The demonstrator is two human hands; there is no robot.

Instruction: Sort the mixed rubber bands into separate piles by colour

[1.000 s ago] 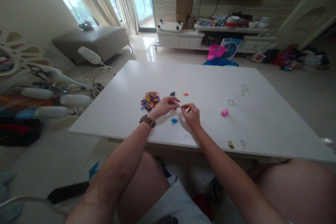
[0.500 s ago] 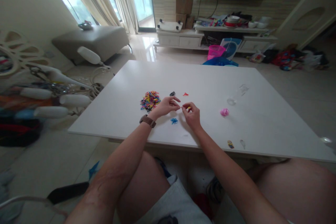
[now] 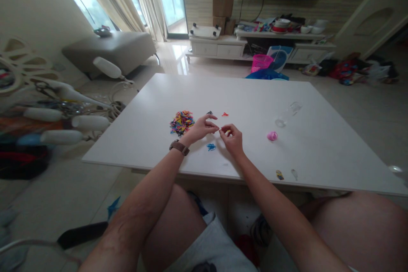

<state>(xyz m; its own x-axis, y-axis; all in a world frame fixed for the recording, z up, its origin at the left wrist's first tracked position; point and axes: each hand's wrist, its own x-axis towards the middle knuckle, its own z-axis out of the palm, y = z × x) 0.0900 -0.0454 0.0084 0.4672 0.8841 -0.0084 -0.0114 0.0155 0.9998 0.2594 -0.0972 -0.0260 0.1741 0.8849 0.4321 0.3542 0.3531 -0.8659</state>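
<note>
Both your left hand (image 3: 202, 128) and right hand (image 3: 233, 139) pinch a tiny red band (image 3: 219, 129), nearly together, toward the near edge of the table (image 3: 245, 97).

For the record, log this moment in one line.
left hand, right hand: close together over white table; anything held: unclear; blue bands: nearer person

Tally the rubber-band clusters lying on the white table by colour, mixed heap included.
Mixed colours: 1
Black cluster: 1
Red cluster: 1
Blue cluster: 1
Yellow patch: 1, mostly hidden by the right hand, probably bands too
Total: 5, counting the yellow
</note>
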